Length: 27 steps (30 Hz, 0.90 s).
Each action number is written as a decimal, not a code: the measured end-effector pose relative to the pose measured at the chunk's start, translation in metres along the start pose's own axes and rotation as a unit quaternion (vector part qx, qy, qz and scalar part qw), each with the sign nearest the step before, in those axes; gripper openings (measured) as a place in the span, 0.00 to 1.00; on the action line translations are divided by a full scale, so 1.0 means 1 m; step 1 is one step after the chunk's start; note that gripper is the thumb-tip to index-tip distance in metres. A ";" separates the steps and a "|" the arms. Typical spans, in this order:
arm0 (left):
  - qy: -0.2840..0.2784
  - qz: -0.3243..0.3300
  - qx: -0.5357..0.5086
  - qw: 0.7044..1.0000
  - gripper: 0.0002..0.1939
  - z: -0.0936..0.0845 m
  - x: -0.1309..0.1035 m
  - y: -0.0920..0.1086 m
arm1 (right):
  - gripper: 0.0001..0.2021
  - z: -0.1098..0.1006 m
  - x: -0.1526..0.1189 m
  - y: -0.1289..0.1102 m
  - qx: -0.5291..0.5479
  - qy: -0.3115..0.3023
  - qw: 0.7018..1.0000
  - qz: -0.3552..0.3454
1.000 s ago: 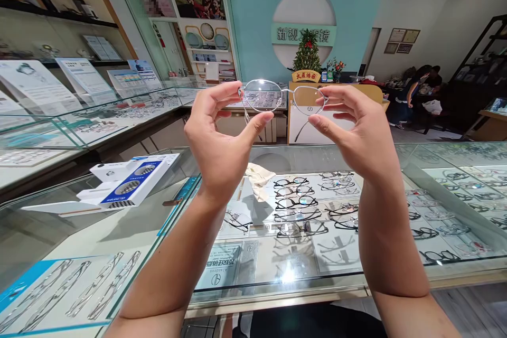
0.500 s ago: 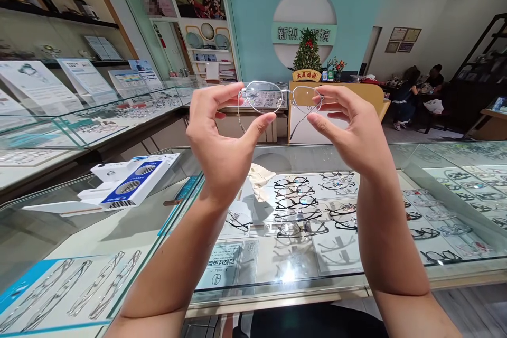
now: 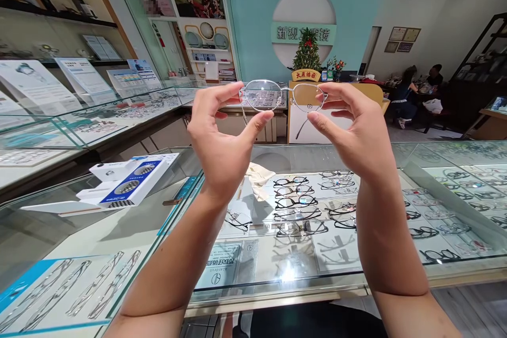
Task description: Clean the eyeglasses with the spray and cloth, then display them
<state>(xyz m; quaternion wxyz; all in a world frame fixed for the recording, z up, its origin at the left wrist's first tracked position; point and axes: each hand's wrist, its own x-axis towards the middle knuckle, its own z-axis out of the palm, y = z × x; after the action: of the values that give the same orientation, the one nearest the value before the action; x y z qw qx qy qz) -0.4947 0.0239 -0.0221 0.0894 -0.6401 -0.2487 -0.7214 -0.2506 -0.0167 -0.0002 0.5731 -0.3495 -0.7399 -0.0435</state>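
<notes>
A thin silver-framed pair of eyeglasses [image 3: 285,90] is held up above the glass counter, lenses facing me. My left hand [image 3: 224,134] pinches its left end at the hinge, with the thumb below the left lens. At the opposite end, the fingers of my right hand [image 3: 350,127] grip the frame, thumb under the right lens. Both temples hang down behind the lenses. Under my hands, a beige cloth [image 3: 259,179] lies on the counter beside rows of dark-framed glasses [image 3: 297,202].
An opened white and blue box [image 3: 132,187] rests on the counter at left. Glass display cases [image 3: 447,211] with frames extend right, and another case stands along the left wall. A yellow desk [image 3: 366,96] with a plant is ahead. Two people [image 3: 406,95] sit at the back right.
The eyeglasses have tilted slightly, so the lenses look rounder and the temples show at a different angle. My right hand has shifted slightly right.
</notes>
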 end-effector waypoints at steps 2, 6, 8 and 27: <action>-0.009 -0.017 0.011 1.000 0.29 0.000 0.000 0.002 | 0.21 0.000 0.000 -0.003 -0.010 0.007 1.000 0.005; -0.014 -0.034 0.019 0.999 0.27 0.000 0.001 0.005 | 0.21 -0.001 0.000 -0.007 -0.026 0.013 0.999 0.013; -0.013 -0.034 0.016 0.999 0.27 0.000 0.001 0.005 | 0.21 -0.001 0.000 -0.007 -0.030 0.013 0.999 0.013; -0.010 -0.036 0.012 0.999 0.25 -0.001 -0.001 0.009 | 0.21 0.000 0.000 -0.002 -0.048 -0.019 0.998 0.025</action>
<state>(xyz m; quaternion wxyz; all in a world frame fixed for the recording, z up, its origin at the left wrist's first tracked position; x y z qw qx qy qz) -0.4911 0.0158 -0.0211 0.0680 -0.6366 -0.2811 -0.7149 -0.2517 -0.0179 0.0009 0.5428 -0.3956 -0.7386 -0.0580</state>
